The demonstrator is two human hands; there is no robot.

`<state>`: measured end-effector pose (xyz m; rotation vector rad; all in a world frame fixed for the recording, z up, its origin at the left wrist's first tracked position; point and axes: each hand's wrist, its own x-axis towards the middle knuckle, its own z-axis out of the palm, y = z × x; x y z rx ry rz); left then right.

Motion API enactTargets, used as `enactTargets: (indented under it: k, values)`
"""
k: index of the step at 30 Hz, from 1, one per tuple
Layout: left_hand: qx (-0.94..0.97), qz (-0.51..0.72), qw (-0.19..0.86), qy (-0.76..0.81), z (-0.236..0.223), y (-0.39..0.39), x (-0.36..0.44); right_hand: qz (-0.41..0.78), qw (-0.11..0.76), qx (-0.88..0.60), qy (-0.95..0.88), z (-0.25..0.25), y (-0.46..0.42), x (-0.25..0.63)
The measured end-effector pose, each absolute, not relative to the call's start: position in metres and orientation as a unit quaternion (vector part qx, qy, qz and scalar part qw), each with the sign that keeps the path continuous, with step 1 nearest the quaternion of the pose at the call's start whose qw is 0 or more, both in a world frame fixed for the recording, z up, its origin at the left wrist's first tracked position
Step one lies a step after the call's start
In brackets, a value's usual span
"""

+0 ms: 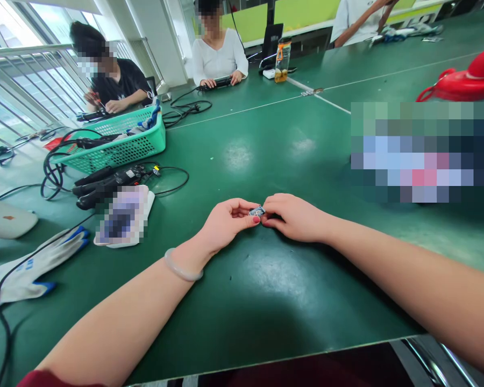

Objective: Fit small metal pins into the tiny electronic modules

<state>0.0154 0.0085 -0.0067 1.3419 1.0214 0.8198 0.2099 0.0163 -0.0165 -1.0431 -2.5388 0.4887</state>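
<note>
Between my two hands, just above the green tabletop (234, 177), is a small flat blue piece with light markings (257, 211); it looks like a small circuit board, but is too small to name surely. My left hand (229, 220), with a pale bangle (181, 269) on its wrist, pinches it between thumb and fingers. My right hand (294, 216) is closed at the piece's right end, with its fingertips bent against it and partly hidden. Both hands meet near the middle of the view, and the right wrist lies low over the table.
On the left are a green plastic basket (125, 153) with cables, a black corded tool (105, 185), a blurred phone-like object (123, 217) and white-blue gloves (32, 269). A bottle (282, 62) stands behind. Several people sit around. A red object (468, 78) is at right.
</note>
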Motion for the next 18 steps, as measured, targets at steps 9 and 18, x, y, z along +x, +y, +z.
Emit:
enactTargets:
  k: [9,18]
  values:
    - [0.647,0.287,0.489,0.510,-0.009,0.007,0.016,0.114,0.153,-0.458,-0.868,-0.013,0.019,0.214]
    - [0.669,0.284,0.467,0.504,-0.011,0.007,0.015,0.110,0.278,-0.483,-0.823,-0.004,0.009,0.210]
